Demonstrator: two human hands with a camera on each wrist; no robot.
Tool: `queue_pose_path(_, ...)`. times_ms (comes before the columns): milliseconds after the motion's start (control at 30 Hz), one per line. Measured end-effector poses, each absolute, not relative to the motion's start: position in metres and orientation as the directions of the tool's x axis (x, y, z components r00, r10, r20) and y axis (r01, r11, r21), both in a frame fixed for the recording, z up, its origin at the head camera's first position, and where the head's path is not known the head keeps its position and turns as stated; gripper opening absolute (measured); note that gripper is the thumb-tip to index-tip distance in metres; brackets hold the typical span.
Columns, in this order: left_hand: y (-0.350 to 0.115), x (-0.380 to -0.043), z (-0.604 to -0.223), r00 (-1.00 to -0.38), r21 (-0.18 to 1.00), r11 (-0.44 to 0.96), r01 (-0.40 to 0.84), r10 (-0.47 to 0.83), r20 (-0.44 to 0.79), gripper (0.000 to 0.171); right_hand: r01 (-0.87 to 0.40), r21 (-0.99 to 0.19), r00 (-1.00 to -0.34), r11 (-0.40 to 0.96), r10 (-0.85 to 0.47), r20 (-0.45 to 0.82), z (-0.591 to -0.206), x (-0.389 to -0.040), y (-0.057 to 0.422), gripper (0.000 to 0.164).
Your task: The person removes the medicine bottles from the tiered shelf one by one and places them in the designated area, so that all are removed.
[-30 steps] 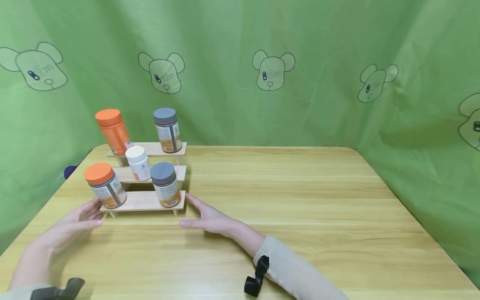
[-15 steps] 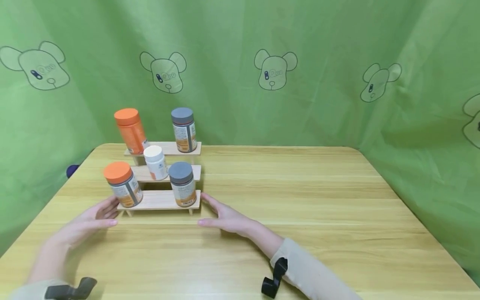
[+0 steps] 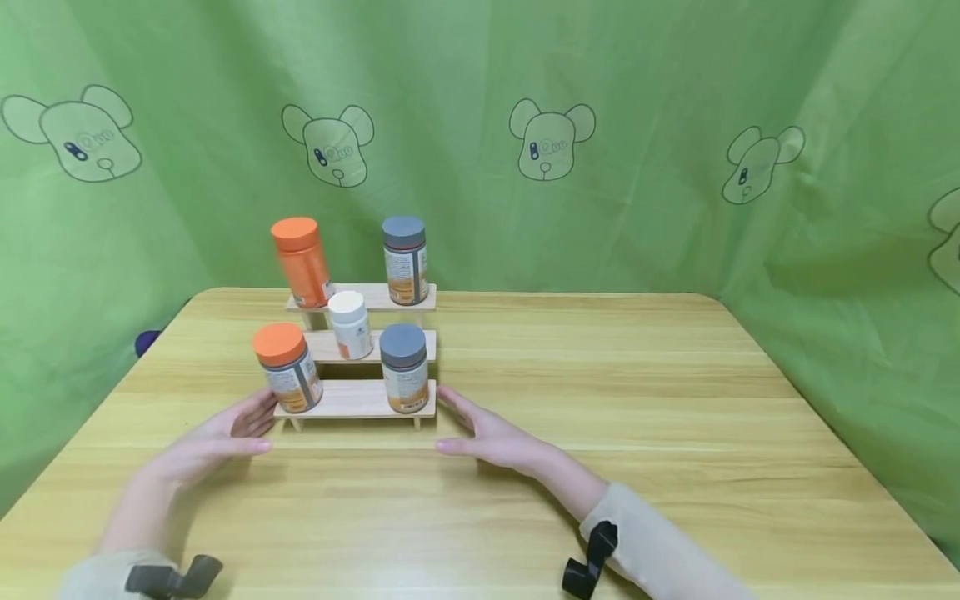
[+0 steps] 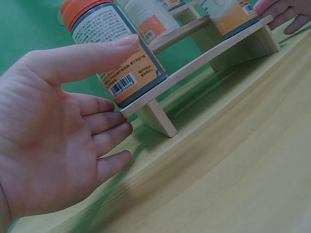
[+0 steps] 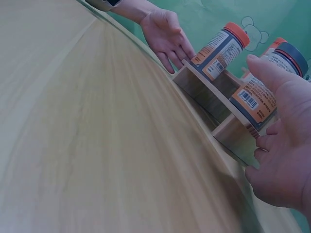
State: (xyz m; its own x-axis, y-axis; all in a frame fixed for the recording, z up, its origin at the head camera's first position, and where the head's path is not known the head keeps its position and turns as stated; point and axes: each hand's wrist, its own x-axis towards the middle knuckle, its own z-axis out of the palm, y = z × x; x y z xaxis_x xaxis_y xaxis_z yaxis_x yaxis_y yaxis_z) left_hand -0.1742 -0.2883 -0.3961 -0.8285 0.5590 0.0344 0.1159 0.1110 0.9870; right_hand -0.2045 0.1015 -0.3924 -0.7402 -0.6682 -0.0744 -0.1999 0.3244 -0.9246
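A three-tier wooden stand [image 3: 352, 400] stands on the table with several jars on it. My left hand [image 3: 217, 437] touches the left end of its lowest shelf with straight fingertips, thumb apart in front. At the right end, my right hand [image 3: 495, 437] rests its fingers against the same shelf. The lowest tier bears an orange-lidded jar [image 3: 288, 371] at left and a grey-lidded jar [image 3: 405, 371] at right. A small white bottle [image 3: 350, 327] stands on the middle tier. On top are an orange jar [image 3: 302, 265] and another grey-lidded jar [image 3: 406, 262].
The wooden table [image 3: 637, 400] stretches to the right of the stand. A green curtain [image 3: 465, 225] with bear-head outlines hangs behind it and along both sides. A dark purple round thing [image 3: 146, 342] shows beyond the table's left edge.
The stand has slid to the right across the table between my two hands, with the jars and bottle still upright on it. Both hands have moved right along with it.
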Motion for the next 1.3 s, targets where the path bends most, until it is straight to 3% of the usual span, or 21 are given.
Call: queue_pose_path(1300, -0.214, -0.180, -0.398, -0.749, 0.991, 0.052, 0.120, 0.661, 0.056, 0.100, -0.176, -0.956, -0.729, 0.237, -0.683, -0.035, -0.391, -0.195, 0.189, 0.074)
